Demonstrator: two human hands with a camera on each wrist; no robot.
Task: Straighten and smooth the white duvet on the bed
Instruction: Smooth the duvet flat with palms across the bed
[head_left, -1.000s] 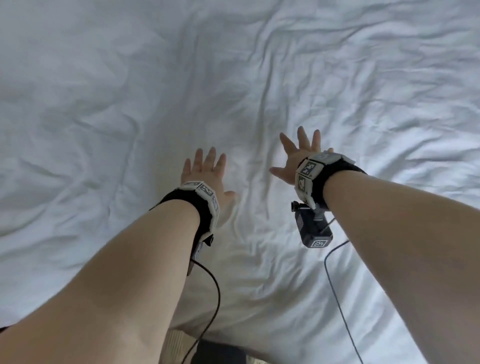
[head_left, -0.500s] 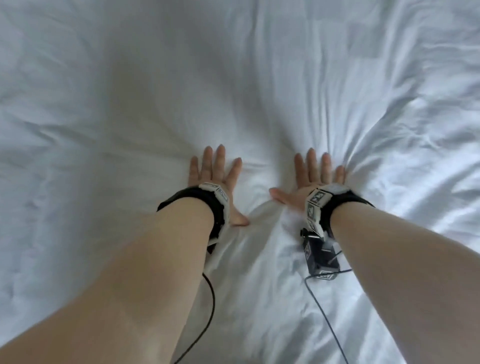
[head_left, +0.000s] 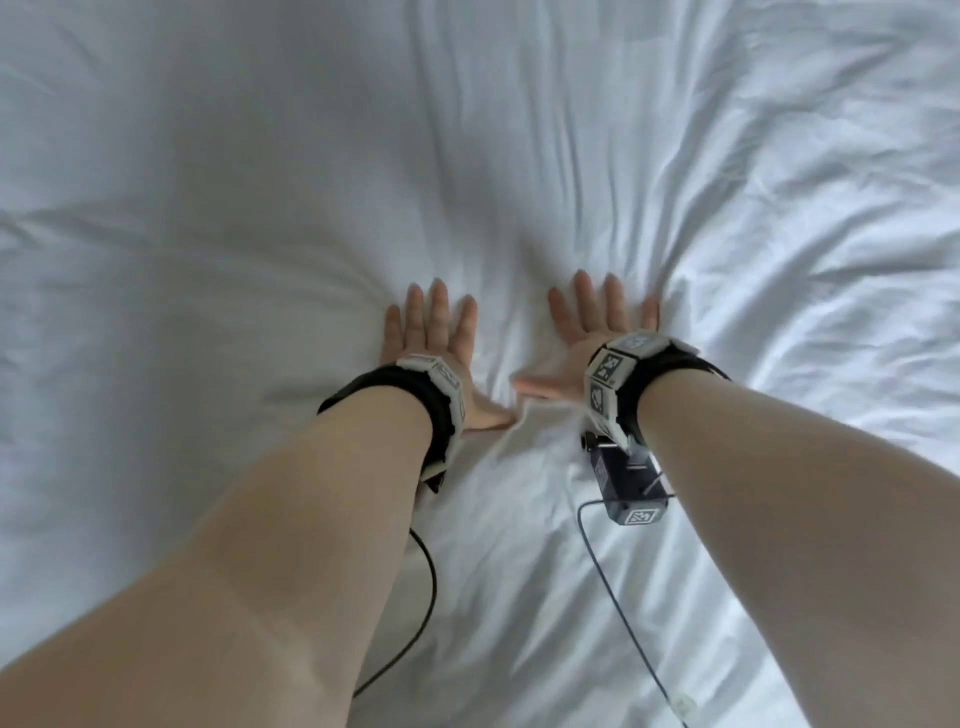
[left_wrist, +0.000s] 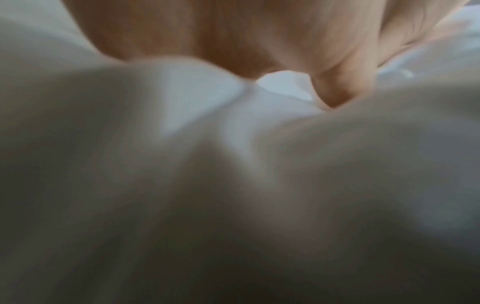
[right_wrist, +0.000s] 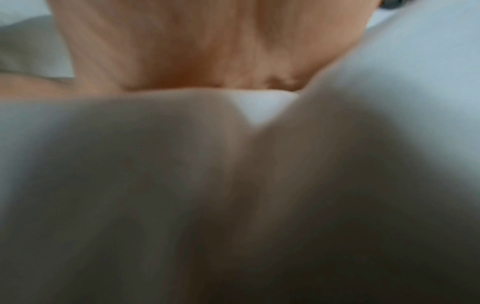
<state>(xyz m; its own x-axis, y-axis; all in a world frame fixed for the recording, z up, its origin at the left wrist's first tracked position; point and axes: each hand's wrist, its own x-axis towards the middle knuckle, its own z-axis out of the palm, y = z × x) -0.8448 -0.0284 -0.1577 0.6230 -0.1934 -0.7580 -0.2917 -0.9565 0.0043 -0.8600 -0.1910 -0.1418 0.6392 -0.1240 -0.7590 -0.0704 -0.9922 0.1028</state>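
I am pressing my left hand (head_left: 431, 338) and right hand (head_left: 592, 338) flat, fingers spread, side by side on the white duvet (head_left: 260, 182) to push its creases outward.

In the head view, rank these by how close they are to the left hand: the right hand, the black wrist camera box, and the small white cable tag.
1. Right hand: just right of the left hand, both flat on the duvet.
2. Black camera box: lower right, under the right wrist.
3. White cable tag: far lower right, near the bottom edge.
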